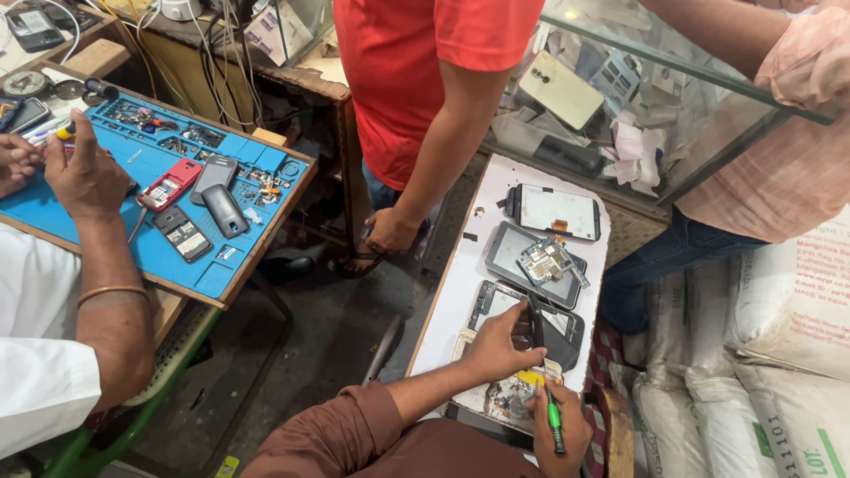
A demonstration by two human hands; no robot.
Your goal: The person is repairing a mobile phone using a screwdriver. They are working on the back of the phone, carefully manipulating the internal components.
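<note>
Phone frame [531, 323] lies on a white board [452, 292]; left hand [496, 345] pinches it, right hand [558, 425] grips a green screwdriver [554, 416].

White desk [460, 292]: three opened phones in a row, the middle one carrying a loose circuit board [546, 259]. Left hand [498, 347] pinches a dark tool [536, 320] against the nearest phone [567, 332]; right hand [560, 427] grips a green-handled screwdriver [554, 420]. Blue work mat [190, 265] at left holds small handsets and parts, under a co-worker's hand [84, 173].
</note>
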